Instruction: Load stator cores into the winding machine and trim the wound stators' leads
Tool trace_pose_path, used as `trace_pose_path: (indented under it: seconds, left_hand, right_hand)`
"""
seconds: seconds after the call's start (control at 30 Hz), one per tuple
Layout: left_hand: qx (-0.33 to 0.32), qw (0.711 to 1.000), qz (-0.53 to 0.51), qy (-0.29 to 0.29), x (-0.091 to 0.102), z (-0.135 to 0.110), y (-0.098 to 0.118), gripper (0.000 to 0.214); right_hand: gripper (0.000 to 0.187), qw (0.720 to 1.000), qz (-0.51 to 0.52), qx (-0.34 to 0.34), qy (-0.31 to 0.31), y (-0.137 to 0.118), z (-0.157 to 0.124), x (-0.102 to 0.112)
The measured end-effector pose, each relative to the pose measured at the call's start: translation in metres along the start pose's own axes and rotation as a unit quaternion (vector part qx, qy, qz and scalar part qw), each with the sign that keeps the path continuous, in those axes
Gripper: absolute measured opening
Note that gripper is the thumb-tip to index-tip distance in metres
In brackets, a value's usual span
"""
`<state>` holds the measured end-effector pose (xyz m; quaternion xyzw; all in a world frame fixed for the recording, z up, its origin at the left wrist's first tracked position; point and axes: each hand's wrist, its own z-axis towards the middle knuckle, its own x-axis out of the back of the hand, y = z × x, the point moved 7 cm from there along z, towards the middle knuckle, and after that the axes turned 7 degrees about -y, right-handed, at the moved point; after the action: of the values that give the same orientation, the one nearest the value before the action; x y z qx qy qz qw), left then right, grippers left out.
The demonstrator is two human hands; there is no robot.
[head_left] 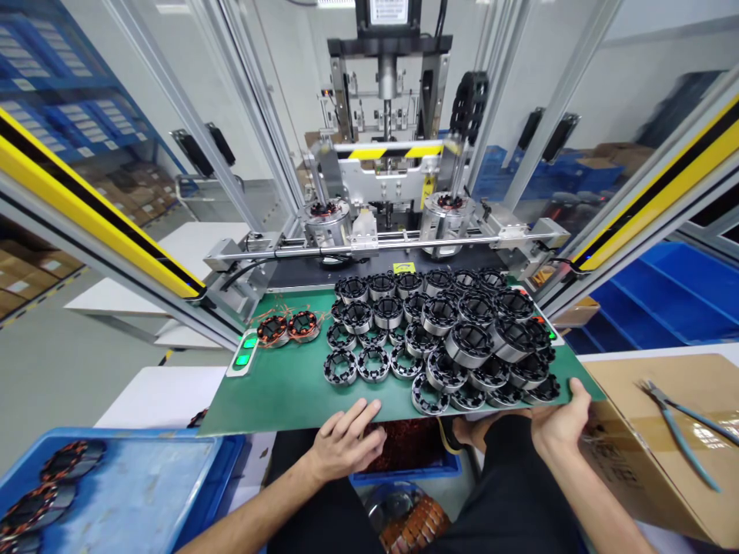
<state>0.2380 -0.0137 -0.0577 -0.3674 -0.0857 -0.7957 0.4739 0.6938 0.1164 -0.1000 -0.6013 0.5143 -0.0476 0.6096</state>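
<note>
My left hand [348, 442] lies at the front edge of a green board [277, 400], its fingers stretched out and slightly spread, with nothing held. At the board's front right corner, my right hand [560, 423] has its thumb up by the edge and its fingers underneath, gripping the board. Close to it stands a stacked pile of black-and-silver motor stator cores [470, 342] without wire. Nearer my left hand is a row of single cores [373, 365]. Two stators wound with copper wire [287, 328] sit at the board's left, loose wire ends sticking out.
Behind the board rises a machine with two metal fixtures [328, 223], each topped by a wound stator. A blue tray [144, 485] with wound stators is at left. Pliers [670, 423] lie on a cardboard box [629, 385] at right. A blue bin [404, 473] sits below.
</note>
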Motion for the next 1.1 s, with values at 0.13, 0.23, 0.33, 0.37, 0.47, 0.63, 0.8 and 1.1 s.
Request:
trace_pose_path:
  seconds: [0.13, 0.23, 0.33, 0.37, 0.47, 0.63, 0.8, 1.1]
  left_hand:
    - [0.004, 1.0, -0.005, 0.003, -0.001, -0.002, 0.0, 0.033]
    - [0.004, 1.0, -0.002, 0.003, -0.001, -0.003, 0.0, 0.041]
    - [0.004, 1.0, -0.007, 0.004, 0.0, -0.001, 0.0, 0.033]
    - [0.005, 1.0, -0.008, 0.004, 0.0, -0.001, 0.0, 0.028]
    - [0.005, 1.0, -0.008, 0.005, 0.0, 0.001, 0.0, 0.022]
    - [0.003, 1.0, -0.006, 0.007, 0.0, -0.001, 0.0, 0.031]
    - [0.001, 1.0, -0.01, 0.003, -0.001, -0.002, 0.0, 0.03]
    - [-0.003, 1.0, -0.007, 0.003, 0.0, -0.001, 0.0, 0.038]
  right_hand:
    - [0.025, 1.0, -0.008, -0.004, 0.002, 0.0, 0.0, 0.001]
    - [0.027, 1.0, -0.01, -0.01, 0.002, 0.001, 0.001, 0.004]
    - [0.035, 1.0, -0.019, -0.012, -0.004, 0.001, 0.002, 0.005]
    - [0.037, 1.0, -0.022, -0.012, -0.004, 0.001, 0.001, 0.004]
    - [0.035, 1.0, -0.023, -0.014, 0.0, -0.001, -0.005, 0.001]
    - [0.031, 1.0, -0.012, -0.01, 0.002, -0.004, -0.013, -0.007]
    - [0.028, 1.0, -0.015, -0.006, 0.002, -0.004, -0.011, -0.006]
    - [0.034, 0.999, -0.033, 0.006, 0.005, -0.003, -0.009, -0.004]
